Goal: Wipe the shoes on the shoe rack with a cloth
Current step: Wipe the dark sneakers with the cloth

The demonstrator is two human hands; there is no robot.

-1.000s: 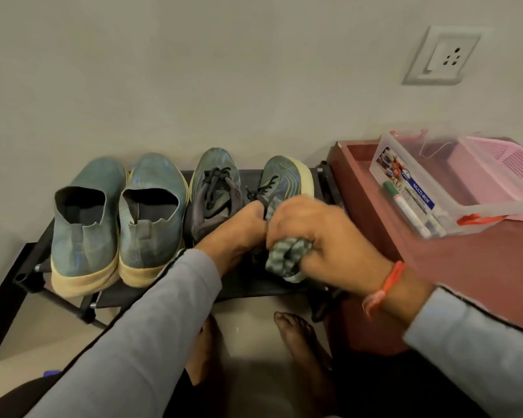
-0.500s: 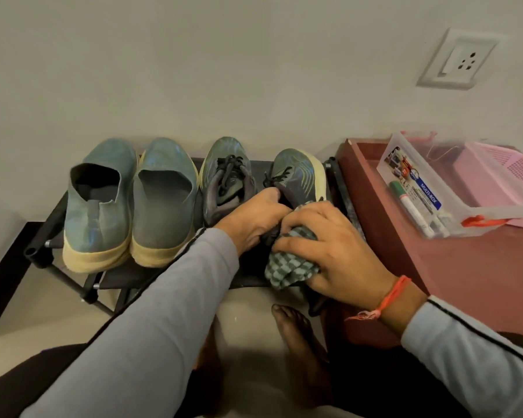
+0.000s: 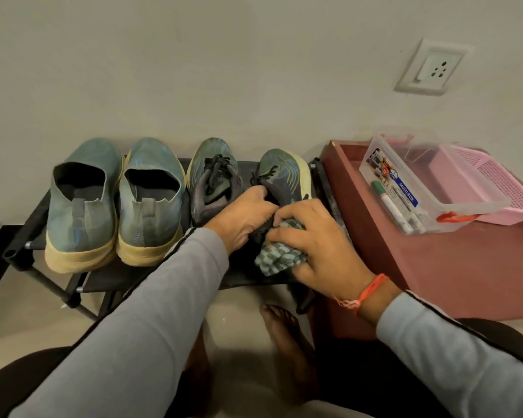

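Wiping the rightmost shoe.
Left hand [image 3: 242, 218] steadies the dark laced sneaker [image 3: 281, 179]; right hand [image 3: 314, 236] clutches the checked green cloth [image 3: 280, 256]; the toe likely comes next.

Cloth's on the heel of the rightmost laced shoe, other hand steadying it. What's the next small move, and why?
Probably draw the checked cloth forward along the outer side of the rightmost laced shoe toward its toe. The right hand grips the cloth at the heel end, the left hand holds the shoe's collar, and the toe lies uncovered.

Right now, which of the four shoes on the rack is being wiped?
The rightmost dark green laced sneaker: the left hand holds it and the right hand presses the checked cloth against it.
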